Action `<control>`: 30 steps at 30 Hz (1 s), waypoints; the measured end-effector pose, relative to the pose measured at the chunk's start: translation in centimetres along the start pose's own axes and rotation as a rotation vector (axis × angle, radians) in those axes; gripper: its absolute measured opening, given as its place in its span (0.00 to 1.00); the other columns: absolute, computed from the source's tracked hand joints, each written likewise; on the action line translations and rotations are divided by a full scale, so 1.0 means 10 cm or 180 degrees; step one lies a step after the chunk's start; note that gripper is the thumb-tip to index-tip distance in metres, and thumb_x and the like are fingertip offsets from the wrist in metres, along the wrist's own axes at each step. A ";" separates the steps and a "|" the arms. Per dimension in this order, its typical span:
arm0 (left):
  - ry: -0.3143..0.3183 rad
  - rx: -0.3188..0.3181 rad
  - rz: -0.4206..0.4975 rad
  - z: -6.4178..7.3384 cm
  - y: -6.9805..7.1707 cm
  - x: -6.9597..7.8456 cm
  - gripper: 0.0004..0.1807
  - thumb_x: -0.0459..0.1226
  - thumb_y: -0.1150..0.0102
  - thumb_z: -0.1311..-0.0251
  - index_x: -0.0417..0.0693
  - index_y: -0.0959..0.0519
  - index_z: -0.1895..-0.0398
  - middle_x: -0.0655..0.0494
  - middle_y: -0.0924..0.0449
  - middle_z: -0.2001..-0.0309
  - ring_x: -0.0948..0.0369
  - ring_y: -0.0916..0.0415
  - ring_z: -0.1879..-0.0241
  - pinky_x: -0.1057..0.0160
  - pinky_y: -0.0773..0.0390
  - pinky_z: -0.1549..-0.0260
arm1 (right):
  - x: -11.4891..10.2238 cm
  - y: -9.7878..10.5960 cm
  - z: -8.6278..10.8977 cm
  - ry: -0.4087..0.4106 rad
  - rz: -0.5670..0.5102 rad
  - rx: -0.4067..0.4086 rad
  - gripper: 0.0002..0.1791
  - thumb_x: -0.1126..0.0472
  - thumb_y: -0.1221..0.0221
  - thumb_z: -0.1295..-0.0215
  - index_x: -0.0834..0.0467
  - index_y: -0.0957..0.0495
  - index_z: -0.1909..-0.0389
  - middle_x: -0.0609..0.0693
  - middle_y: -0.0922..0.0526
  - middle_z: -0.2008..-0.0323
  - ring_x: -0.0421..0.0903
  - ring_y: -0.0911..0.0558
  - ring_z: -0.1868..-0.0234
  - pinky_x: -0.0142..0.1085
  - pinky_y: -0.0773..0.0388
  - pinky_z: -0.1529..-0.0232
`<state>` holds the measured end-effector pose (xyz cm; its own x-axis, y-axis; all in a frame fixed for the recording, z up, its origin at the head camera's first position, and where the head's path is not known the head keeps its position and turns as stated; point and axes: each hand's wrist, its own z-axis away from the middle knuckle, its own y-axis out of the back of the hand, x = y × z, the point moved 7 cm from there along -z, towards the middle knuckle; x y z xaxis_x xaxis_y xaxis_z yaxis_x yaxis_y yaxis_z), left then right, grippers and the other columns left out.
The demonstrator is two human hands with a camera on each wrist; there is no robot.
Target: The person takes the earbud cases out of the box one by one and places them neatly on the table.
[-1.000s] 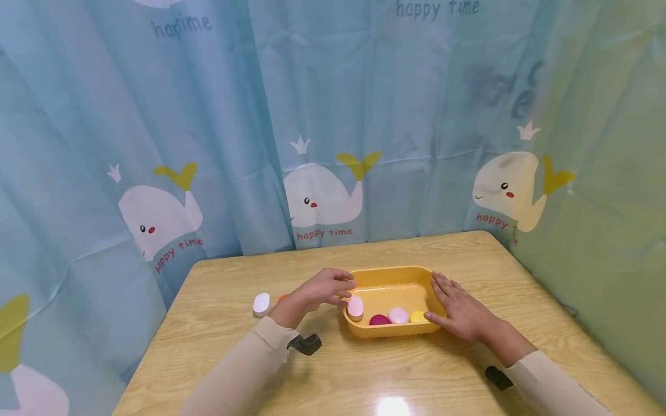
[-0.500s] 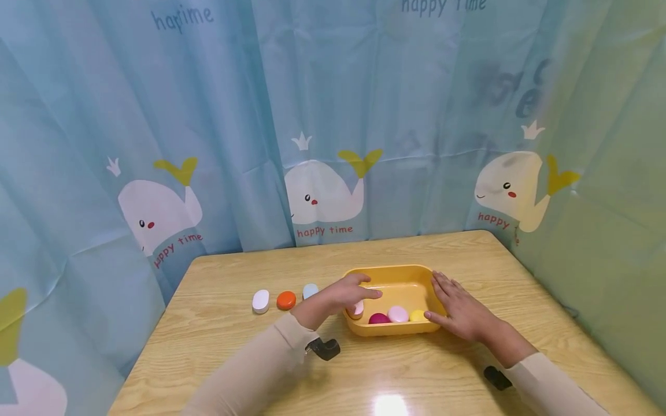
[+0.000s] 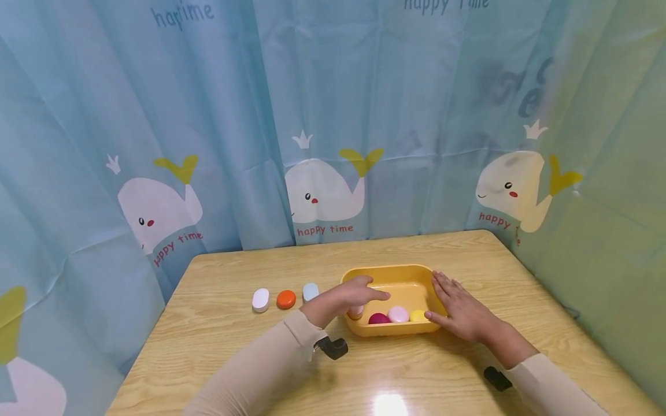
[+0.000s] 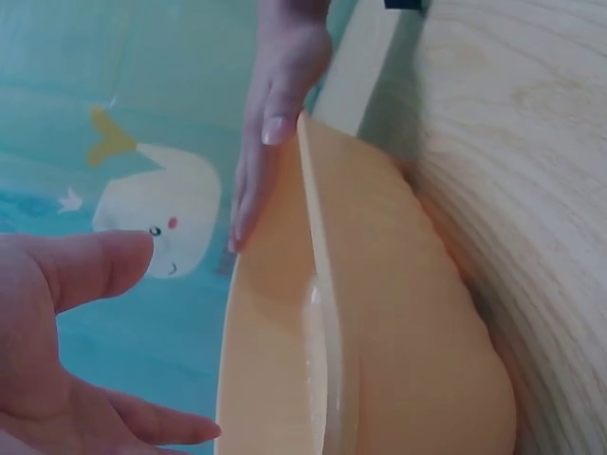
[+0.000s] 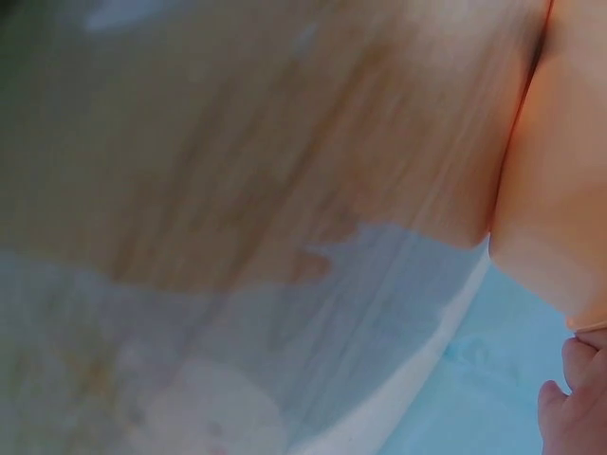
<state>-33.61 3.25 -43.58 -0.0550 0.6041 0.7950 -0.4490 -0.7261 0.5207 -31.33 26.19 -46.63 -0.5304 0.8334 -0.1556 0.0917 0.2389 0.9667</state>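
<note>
My left hand (image 3: 356, 293) reaches over the left end of a yellow plastic tray (image 3: 387, 329). Its thumb and fingers are spread, and the left wrist view shows nothing between them. Below this hand a pink rounded piece (image 3: 356, 314) is partly covered. A magenta piece (image 3: 378, 318), a pale pink piece (image 3: 398, 314) and a yellow piece (image 3: 418, 316) lie along the tray's near side. My right hand (image 3: 460, 309) rests with straight fingers against the tray's right end. In the left wrist view the tray wall (image 4: 408, 303) stands beyond my left fingers.
Left of the tray, a white oval piece (image 3: 261, 300), an orange round piece (image 3: 286, 299) and a pale blue piece (image 3: 310, 291) stand in a row on the wooden table (image 3: 208, 346). A blue whale-print curtain (image 3: 239, 173) hangs behind the table.
My left hand has moved right, from the tray's left rim to over its inside, covering much of the pink piece. The orange and pale blue pieces have come into view. My right hand stays put.
</note>
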 end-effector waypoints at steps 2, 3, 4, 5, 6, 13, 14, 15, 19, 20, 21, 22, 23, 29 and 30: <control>0.0008 0.0017 -0.0046 0.01 0.00 0.01 0.44 0.51 0.34 0.42 0.38 0.38 0.29 0.43 0.38 0.31 0.50 0.37 0.38 0.46 0.38 0.36 | 0.00 -0.01 -0.01 -0.0013 -0.0017 -0.0011 0.48 0.37 0.49 0.31 0.73 0.48 0.29 0.66 0.51 0.26 0.63 0.50 0.27 0.59 0.50 0.31; -0.0011 0.0012 -0.0050 0.01 0.00 0.02 0.44 0.50 0.34 0.42 0.38 0.39 0.29 0.43 0.38 0.31 0.50 0.37 0.38 0.47 0.38 0.36 | -0.01 0.00 -0.01 -0.0005 -0.0021 -0.0001 0.48 0.37 0.49 0.31 0.74 0.47 0.29 0.66 0.51 0.26 0.63 0.50 0.27 0.59 0.50 0.32; -0.0011 0.0014 -0.0045 0.02 0.00 0.02 0.43 0.50 0.34 0.42 0.38 0.39 0.29 0.43 0.38 0.31 0.50 0.37 0.37 0.47 0.38 0.36 | -0.01 0.00 -0.01 0.0005 -0.0014 0.0011 0.48 0.37 0.49 0.31 0.74 0.47 0.29 0.66 0.51 0.27 0.64 0.49 0.28 0.60 0.50 0.32; -0.0015 0.0018 -0.0037 0.02 0.00 0.02 0.43 0.50 0.34 0.42 0.38 0.39 0.29 0.43 0.38 0.31 0.49 0.38 0.36 0.46 0.38 0.36 | -0.01 0.00 -0.01 0.0011 -0.0014 0.0016 0.48 0.37 0.49 0.31 0.74 0.47 0.29 0.66 0.51 0.27 0.64 0.49 0.28 0.60 0.50 0.32; -0.0014 0.0021 -0.0028 0.02 0.00 0.01 0.43 0.50 0.34 0.42 0.38 0.39 0.29 0.43 0.38 0.31 0.48 0.39 0.35 0.46 0.38 0.36 | -0.01 0.00 -0.01 0.0022 -0.0025 0.0028 0.48 0.37 0.49 0.31 0.74 0.47 0.30 0.67 0.51 0.27 0.64 0.49 0.28 0.60 0.50 0.32; 0.0050 0.0119 0.0082 -0.08 -0.01 -0.01 0.42 0.45 0.34 0.41 0.37 0.40 0.29 0.43 0.39 0.31 0.48 0.40 0.34 0.46 0.38 0.36 | -0.01 0.03 0.00 0.0089 -0.0014 0.0167 0.47 0.38 0.48 0.31 0.75 0.46 0.30 0.68 0.49 0.28 0.65 0.48 0.29 0.56 0.51 0.30; 0.0076 0.0131 0.0077 -0.10 -0.01 -0.02 0.41 0.45 0.34 0.41 0.36 0.40 0.29 0.43 0.38 0.31 0.48 0.38 0.35 0.46 0.37 0.37 | -0.01 0.03 0.00 0.0090 -0.0024 0.0169 0.47 0.39 0.48 0.31 0.75 0.46 0.30 0.68 0.49 0.28 0.65 0.48 0.28 0.56 0.51 0.30; 0.0088 0.0137 0.0063 -0.12 -0.03 -0.04 0.41 0.44 0.34 0.41 0.36 0.40 0.29 0.43 0.38 0.32 0.49 0.36 0.37 0.47 0.35 0.38 | -0.01 0.02 0.00 0.0092 -0.0024 0.0155 0.47 0.38 0.48 0.31 0.75 0.46 0.30 0.68 0.49 0.28 0.65 0.48 0.28 0.55 0.51 0.30; 0.0077 0.0160 -0.0079 -0.22 -0.08 -0.08 0.39 0.40 0.34 0.41 0.32 0.39 0.30 0.41 0.36 0.33 0.51 0.31 0.48 0.51 0.32 0.40 | 0.01 0.00 0.01 0.0056 -0.0028 0.0117 0.48 0.38 0.48 0.31 0.74 0.47 0.30 0.67 0.50 0.27 0.64 0.49 0.28 0.57 0.51 0.31; 0.0062 0.0175 -0.0157 -0.25 -0.09 -0.10 0.39 0.39 0.34 0.41 0.32 0.39 0.31 0.41 0.35 0.34 0.51 0.31 0.51 0.53 0.30 0.42 | 0.01 0.00 0.01 0.0048 -0.0031 0.0121 0.48 0.38 0.48 0.31 0.74 0.47 0.29 0.67 0.50 0.27 0.64 0.48 0.28 0.57 0.50 0.31; 0.0039 0.0200 -0.0221 -0.27 -0.09 -0.10 0.38 0.38 0.34 0.41 0.31 0.38 0.31 0.41 0.34 0.35 0.52 0.31 0.52 0.55 0.29 0.43 | 0.00 0.00 0.01 0.0063 -0.0017 0.0136 0.48 0.38 0.48 0.31 0.74 0.47 0.30 0.67 0.50 0.27 0.65 0.48 0.28 0.58 0.49 0.32; 0.0037 0.0228 -0.0285 -0.29 -0.09 -0.11 0.37 0.38 0.34 0.41 0.31 0.37 0.32 0.41 0.32 0.37 0.52 0.31 0.53 0.56 0.28 0.46 | -0.01 0.01 0.01 0.0077 -0.0014 0.0156 0.48 0.38 0.48 0.31 0.74 0.46 0.30 0.68 0.49 0.28 0.65 0.47 0.29 0.59 0.49 0.32; 0.0028 0.0255 -0.0353 -0.31 -0.10 -0.12 0.36 0.37 0.35 0.41 0.31 0.37 0.32 0.42 0.31 0.40 0.52 0.30 0.55 0.57 0.27 0.49 | -0.01 0.01 0.00 0.0094 -0.0008 0.0174 0.47 0.38 0.48 0.31 0.75 0.46 0.30 0.68 0.49 0.28 0.66 0.47 0.29 0.60 0.48 0.33; 0.0056 0.0453 -0.0818 -0.41 -0.08 -0.12 0.19 0.31 0.43 0.43 0.32 0.27 0.48 0.45 0.28 0.59 0.46 0.32 0.59 0.59 0.30 0.62 | 0.00 0.00 0.00 0.0042 -0.0002 0.0127 0.48 0.38 0.48 0.31 0.74 0.47 0.30 0.67 0.49 0.27 0.65 0.48 0.28 0.60 0.48 0.33; 0.0084 0.0476 -0.0912 -0.43 -0.07 -0.12 0.14 0.30 0.45 0.44 0.34 0.26 0.53 0.44 0.29 0.61 0.45 0.33 0.59 0.59 0.31 0.64 | 0.01 -0.01 0.00 0.0019 -0.0005 0.0103 0.48 0.38 0.48 0.31 0.74 0.47 0.29 0.67 0.50 0.27 0.64 0.49 0.28 0.59 0.48 0.32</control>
<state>-37.03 4.46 -46.28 0.0308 0.7978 0.6022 -0.3138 -0.5643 0.7636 -31.40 26.21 -46.77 -0.5356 0.8299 -0.1559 0.1181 0.2564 0.9593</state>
